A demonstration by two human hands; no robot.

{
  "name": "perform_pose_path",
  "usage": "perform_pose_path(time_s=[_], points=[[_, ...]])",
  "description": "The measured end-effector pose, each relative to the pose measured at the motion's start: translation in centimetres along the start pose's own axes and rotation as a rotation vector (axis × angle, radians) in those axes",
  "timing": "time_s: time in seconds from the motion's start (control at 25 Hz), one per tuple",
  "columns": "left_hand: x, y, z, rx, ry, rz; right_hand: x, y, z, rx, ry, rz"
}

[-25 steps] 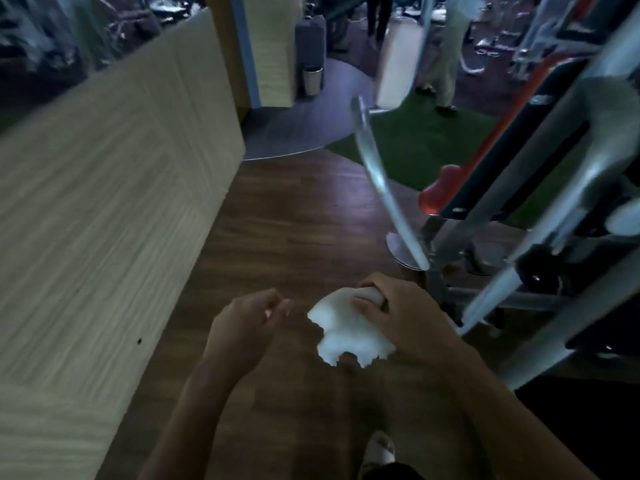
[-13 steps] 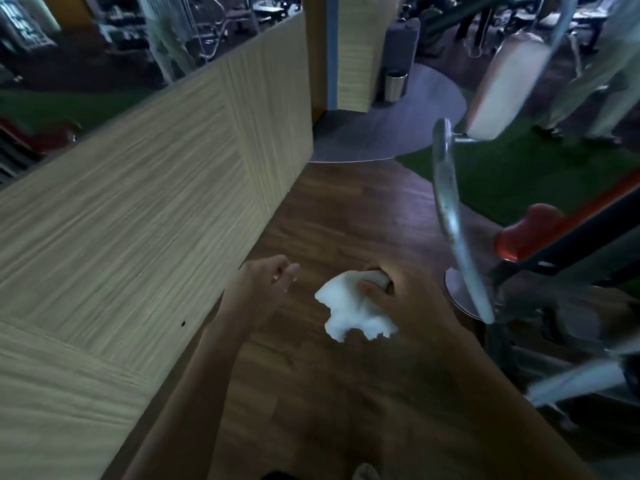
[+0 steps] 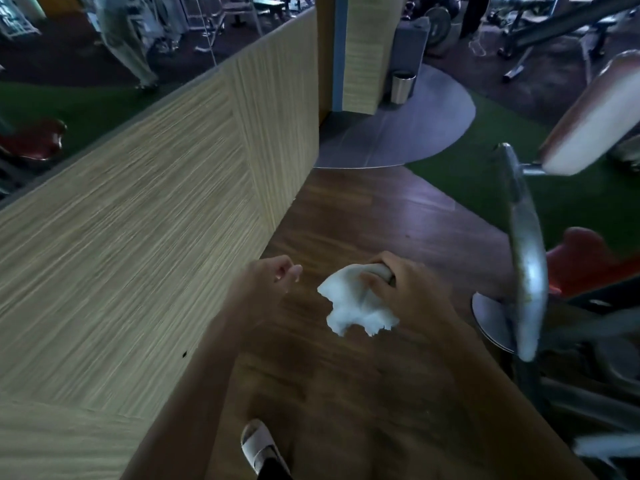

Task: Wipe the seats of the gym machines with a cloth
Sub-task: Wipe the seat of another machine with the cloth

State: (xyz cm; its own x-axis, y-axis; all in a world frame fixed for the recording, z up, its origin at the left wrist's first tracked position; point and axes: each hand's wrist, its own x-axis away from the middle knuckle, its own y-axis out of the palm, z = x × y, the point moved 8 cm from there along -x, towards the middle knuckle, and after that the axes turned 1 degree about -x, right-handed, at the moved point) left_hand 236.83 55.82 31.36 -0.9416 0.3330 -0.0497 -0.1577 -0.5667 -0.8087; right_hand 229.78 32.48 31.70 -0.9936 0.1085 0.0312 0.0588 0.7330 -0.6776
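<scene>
White cloth (image 3: 349, 306): crumpled and held in the air over the floor, just toward 5 o'clock from the frame's middle; its top was bunched inside the right hand, its ragged lower edge dangled free, and it touched no seat
Right hand (image 3: 408, 292): knuckles up, fingers curled tight round the top of the cloth, at 3 o'clock of it
Left hand (image 3: 263, 282): at 9 o'clock of the cloth, near it but apart; fingers loosely curled, thumb close to the fingertips, holding nothing
Red seat (image 3: 585, 261): at 3 o'clock of the frame, partly hidden behind the metal bar, well apart from the cloth
Metal bar (image 3: 526, 258): grey and curved, it ran from 2 o'clock down to 4 o'clock, between the right hand and the red seat; its lower end was blurred
Pale pad (image 3: 588, 123): tilted, at 2 o'clock, joined to the top of the metal bar
Floor (image 3: 363, 220): dark wood planks lay under both hands
Turf (image 3: 467, 188): green, at 1 o'clock, bordering the planks
Partition (image 3: 138, 237): light wood-grain wall that filled the side from 7 to 11 o'clock
Bin (image 3: 402, 86): small metal cylinder, upright at 12 o'clock, on a grey mat (image 3: 398, 133) beside a pillar
Shoe (image 3: 258, 445): pale, at 6 o'clock, on the planks
Bystander (image 3: 121, 39): blurred figure in light clothing at 11 o'clock, beyond the partition
</scene>
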Motion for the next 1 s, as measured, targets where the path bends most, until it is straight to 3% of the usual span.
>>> perform_pose_path(time_s=[0.2, 0.44, 0.72, 1.0], points=[[-8.6, -3.9, -6.0, -0.010, 0.075, -0.071, -8.3, 2.8, -4.9, 0.109, -0.023, 0.068], [-21.6, -4.7, -8.1, -0.002, 0.214, -0.145, -16.4, 2.6, -4.3, 0.105, 0.080, 0.212], [-39.4, 1.1, -2.9, 0.011, 0.349, -0.236, -27.5, -4.9, 2.9, 0.122, 0.204, 0.418], [-55.9, 5.4, 5.3, 0.070, 0.502, -0.273, -40.2, -12.5, 9.4, 0.096, 0.264, 0.440]])
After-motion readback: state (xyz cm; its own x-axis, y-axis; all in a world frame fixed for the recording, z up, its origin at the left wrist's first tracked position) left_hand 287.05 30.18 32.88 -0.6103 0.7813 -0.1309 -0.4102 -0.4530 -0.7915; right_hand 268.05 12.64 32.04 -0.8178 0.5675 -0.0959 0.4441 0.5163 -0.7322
